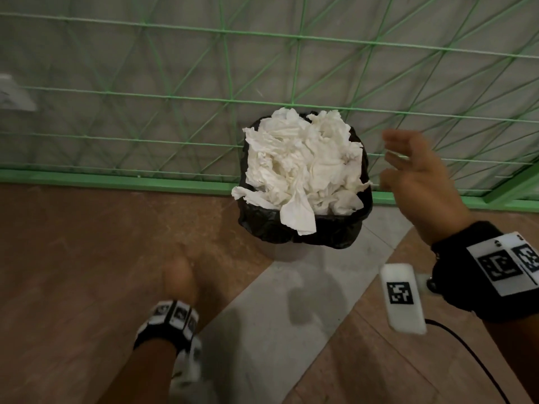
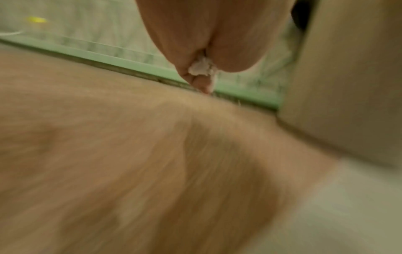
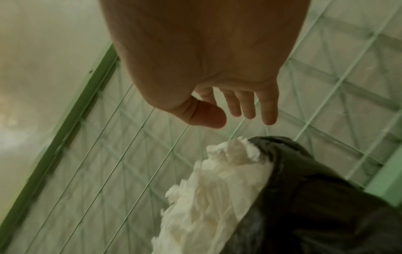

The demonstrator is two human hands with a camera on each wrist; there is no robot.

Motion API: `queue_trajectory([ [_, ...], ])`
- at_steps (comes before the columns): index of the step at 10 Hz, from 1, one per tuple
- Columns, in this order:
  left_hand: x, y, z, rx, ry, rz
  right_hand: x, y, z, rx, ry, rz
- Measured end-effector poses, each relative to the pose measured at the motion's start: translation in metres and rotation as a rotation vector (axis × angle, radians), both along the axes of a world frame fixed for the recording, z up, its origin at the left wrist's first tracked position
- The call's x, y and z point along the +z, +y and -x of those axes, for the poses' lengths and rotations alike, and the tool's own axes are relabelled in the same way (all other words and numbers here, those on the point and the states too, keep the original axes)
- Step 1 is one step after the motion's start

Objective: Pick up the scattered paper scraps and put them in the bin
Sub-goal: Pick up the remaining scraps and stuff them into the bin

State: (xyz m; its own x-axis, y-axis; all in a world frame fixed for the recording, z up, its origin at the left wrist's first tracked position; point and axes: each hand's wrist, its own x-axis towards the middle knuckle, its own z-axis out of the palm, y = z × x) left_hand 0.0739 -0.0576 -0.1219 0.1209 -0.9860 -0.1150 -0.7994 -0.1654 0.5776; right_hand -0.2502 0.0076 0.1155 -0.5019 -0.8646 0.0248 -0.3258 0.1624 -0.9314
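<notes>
Beside bin (image 1: 303, 228), right hand (image 1: 420, 182) empty.

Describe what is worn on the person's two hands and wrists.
Both hands are bare. The right hand has a black fabric wrist band carrying white plates printed with black square markers, a white rounded marker block beside it, and a thin black cable trailing off. The left hand wears a black band with similar white marker plates.

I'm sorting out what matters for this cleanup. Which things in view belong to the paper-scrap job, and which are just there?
Part of the job:
- bin, black liner
- crumpled paper heaped in it
- small scrap pinched in the left hand
- right hand, open beside the bin

Just there:
- green wire fence
- floor
- white object, far left, blurred
</notes>
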Motion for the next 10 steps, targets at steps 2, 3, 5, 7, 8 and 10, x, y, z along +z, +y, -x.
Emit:
queue_trajectory([
  [2, 0.198, -0.052, 0.047, -0.077, 0.569, 0.496, -0.046, 0.02, 0.03, -0.264, -0.099, -0.021],
  [3, 0.268, -0.054, 0.085, -0.414, 0.59, 0.417, -0.064, 0.03, 0.028, -0.315, -0.164, -0.081],
  [5, 0.273, -0.041, 0.155, -0.747, 0.183, 0.213, -0.076, 0.036, 0.011, -0.341, -0.213, -0.116],
  [7, 0.221, -0.043, 0.162, -0.959, -0.266, 0.033, -0.069, 0.038, -0.003, -0.337, -0.279, -0.114],
  [8, 0.216, -0.043, 0.162, -0.993, -0.377, -0.035, -0.063, 0.039, -0.005, -0.304, -0.214, -0.097],
  [10, 0.245, -0.05, 0.163, -0.911, -0.007, -0.013, -0.052, 0.039, -0.006, -0.249, -0.118, -0.04],
])
